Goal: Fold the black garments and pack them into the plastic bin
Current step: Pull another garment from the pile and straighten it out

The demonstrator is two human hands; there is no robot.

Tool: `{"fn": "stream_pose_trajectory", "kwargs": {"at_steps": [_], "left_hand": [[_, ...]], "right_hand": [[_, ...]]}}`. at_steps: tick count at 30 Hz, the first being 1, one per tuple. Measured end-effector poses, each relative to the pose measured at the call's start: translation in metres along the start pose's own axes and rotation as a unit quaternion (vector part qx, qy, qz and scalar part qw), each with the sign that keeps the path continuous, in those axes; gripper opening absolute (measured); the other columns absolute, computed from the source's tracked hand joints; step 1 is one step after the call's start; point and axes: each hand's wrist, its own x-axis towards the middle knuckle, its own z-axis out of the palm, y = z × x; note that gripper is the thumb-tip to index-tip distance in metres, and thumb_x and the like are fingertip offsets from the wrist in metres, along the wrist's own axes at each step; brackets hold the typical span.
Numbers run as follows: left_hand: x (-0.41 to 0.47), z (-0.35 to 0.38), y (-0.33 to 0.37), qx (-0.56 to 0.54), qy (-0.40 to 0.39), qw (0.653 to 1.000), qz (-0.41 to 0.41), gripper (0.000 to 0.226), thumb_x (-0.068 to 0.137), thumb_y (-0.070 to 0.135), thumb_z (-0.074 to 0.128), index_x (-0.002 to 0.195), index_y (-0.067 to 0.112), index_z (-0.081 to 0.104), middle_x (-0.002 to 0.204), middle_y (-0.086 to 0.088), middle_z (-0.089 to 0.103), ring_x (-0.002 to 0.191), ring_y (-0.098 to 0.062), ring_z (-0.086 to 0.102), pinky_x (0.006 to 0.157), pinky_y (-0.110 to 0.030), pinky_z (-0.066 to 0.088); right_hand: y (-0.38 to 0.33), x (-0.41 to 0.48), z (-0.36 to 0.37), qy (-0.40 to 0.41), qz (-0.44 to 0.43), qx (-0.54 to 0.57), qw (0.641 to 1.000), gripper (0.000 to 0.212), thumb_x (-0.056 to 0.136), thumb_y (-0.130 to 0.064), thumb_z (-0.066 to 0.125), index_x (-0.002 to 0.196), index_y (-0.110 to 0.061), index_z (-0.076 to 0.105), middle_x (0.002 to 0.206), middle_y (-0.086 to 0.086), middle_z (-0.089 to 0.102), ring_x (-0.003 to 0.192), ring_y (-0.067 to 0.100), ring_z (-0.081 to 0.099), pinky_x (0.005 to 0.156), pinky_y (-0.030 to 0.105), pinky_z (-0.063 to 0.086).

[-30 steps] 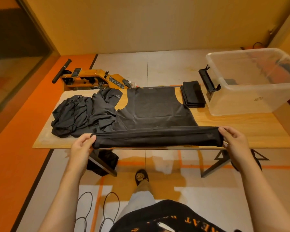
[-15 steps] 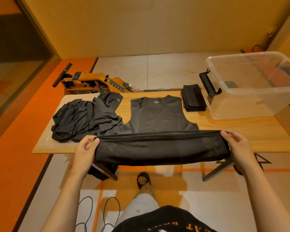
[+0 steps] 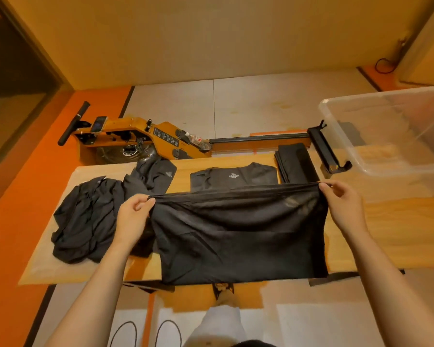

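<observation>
**Student:** What does the figure show, from the largest part down?

**Tutor:** The desk [image 3: 386,234] carries the work, and the plastic bin [image 3: 386,151] stands beyond and to the right of the right fingers [image 3: 327,186]. The black garment [image 3: 236,234] spans both hands. The left hand [image 3: 133,216] and the right hand [image 3: 343,206] each pinch a corner of its raised hem, fingers closed on the cloth. Its collar end lies flat just beyond the fingers.

**Student:** What may fail from here?

**Tutor:** Most likely a skewed fold, if one hand travels farther than the other. The near edge overhangs the desk, so its weight may drag the cloth off. The unfolded heap [image 3: 85,216] touches the garment just left of the left fingers and may snag. The folded garment [image 3: 293,159], beyond the right fingers, could be nudged.
</observation>
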Motion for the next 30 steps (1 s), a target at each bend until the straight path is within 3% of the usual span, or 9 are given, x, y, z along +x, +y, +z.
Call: {"fn": "stream_pose_trajectory", "kwargs": {"at_steps": [3, 6, 9, 11, 14, 18, 21, 25, 30], "left_hand": [[0.074, 0.022, 0.006, 0.021, 0.003, 1.0, -0.011, 0.015, 0.095, 0.021, 0.059, 0.082, 0.013, 0.061, 0.065, 0.001, 0.055, 0.06, -0.013, 0.047, 0.06, -0.03, 0.037], [0.143, 0.047, 0.007, 0.038, 0.016, 0.999, -0.033, 0.013, 0.094, 0.022, 0.06, 0.091, 0.011, 0.063, 0.072, -0.001, 0.06, 0.069, -0.022, 0.055, 0.061, -0.03, 0.042], [0.181, 0.064, 0.0, 0.076, -0.001, 0.994, -0.078, 0.034, 0.093, 0.025, 0.061, 0.122, 0.009, 0.056, 0.103, -0.01, 0.063, 0.094, -0.027, 0.061, 0.083, -0.041, 0.053], [0.178, 0.071, -0.01, 0.13, -0.035, 0.989, -0.069, 0.054, 0.093, 0.027, 0.062, 0.14, 0.009, 0.041, 0.133, -0.011, 0.053, 0.121, -0.027, 0.051, 0.103, -0.04, 0.042], [0.135, 0.08, -0.029, 0.207, -0.08, 0.975, 0.013, 0.066, 0.095, 0.029, 0.059, 0.15, 0.011, 0.028, 0.153, -0.007, 0.033, 0.141, -0.023, 0.03, 0.114, -0.039, 0.027], [0.053, 0.084, -0.062, 0.276, -0.114, 0.946, 0.128, 0.069, 0.095, 0.044, 0.052, 0.151, 0.014, 0.026, 0.158, -0.001, 0.024, 0.147, -0.018, 0.017, 0.119, -0.038, 0.018], [0.003, 0.086, -0.092, 0.33, -0.144, 0.911, 0.202, 0.077, 0.091, 0.059, 0.042, 0.15, 0.012, 0.03, 0.157, -0.004, 0.025, 0.147, -0.018, 0.014, 0.118, -0.038, 0.016], [-0.042, 0.079, -0.117, 0.38, -0.164, 0.886, 0.21, 0.075, 0.089, 0.059, 0.043, 0.147, 0.012, 0.034, 0.155, -0.008, 0.032, 0.148, -0.014, 0.008, 0.118, -0.032, 0.006], [-0.055, 0.074, -0.125, 0.471, -0.19, 0.84, 0.193, 0.066, 0.097, 0.057, 0.023, 0.144, 0.013, 0.038, 0.152, -0.008, 0.036, 0.148, -0.013, 0.002, 0.117, -0.034, 0.003]], "right_hand": [[-0.015, 0.048, 0.034, 0.028, -0.002, -0.053, 0.998, 0.016, 0.096, -0.022, 0.055, 0.1, -0.014, 0.068, 0.094, 0.006, 0.067, 0.088, 0.016, 0.06, 0.077, 0.033, 0.048], [-0.024, 0.092, 0.07, 0.062, 0.016, -0.107, 0.992, 0.022, 0.097, -0.023, 0.052, 0.109, -0.01, 0.066, 0.102, 0.009, 0.066, 0.096, 0.023, 0.059, 0.08, 0.033, 0.044], [-0.024, 0.124, 0.102, 0.041, 0.055, -0.148, 0.987, 0.042, 0.098, -0.026, 0.05, 0.137, -0.009, 0.046, 0.126, 0.011, 0.056, 0.118, 0.027, 0.052, 0.093, 0.034, 0.04], [-0.014, 0.127, 0.118, 0.013, 0.074, -0.182, 0.98, 0.057, 0.097, -0.028, 0.052, 0.147, -0.007, 0.031, 0.145, 0.015, 0.041, 0.135, 0.03, 0.037, 0.108, 0.04, 0.032], [0.017, 0.096, 0.127, -0.02, 0.027, -0.231, 0.972, 0.059, 0.097, -0.026, 0.054, 0.146, -0.003, 0.032, 0.15, 0.017, 0.035, 0.14, 0.031, 0.027, 0.114, 0.04, 0.025], [0.061, 0.034, 0.116, -0.062, -0.031, -0.298, 0.952, 0.057, 0.096, -0.025, 0.054, 0.145, -0.004, 0.034, 0.152, 0.016, 0.031, 0.143, 0.029, 0.022, 0.116, 0.04, 0.021], [0.089, -0.004, 0.099, -0.066, -0.018, -0.329, 0.942, 0.058, 0.094, -0.022, 0.056, 0.145, -0.004, 0.035, 0.152, 0.017, 0.032, 0.142, 0.03, 0.024, 0.116, 0.043, 0.023], [0.107, -0.038, 0.081, -0.025, 0.018, -0.336, 0.941, 0.057, 0.089, -0.016, 0.064, 0.138, 0.001, 0.042, 0.137, 0.022, 0.047, 0.128, 0.037, 0.04, 0.106, 0.048, 0.035], [0.102, -0.038, 0.062, -0.009, 0.04, -0.33, 0.943, 0.053, 0.083, -0.004, 0.065, 0.134, -0.004, 0.048, 0.117, 0.021, 0.059, 0.111, 0.039, 0.049, 0.091, 0.049, 0.044]]}}
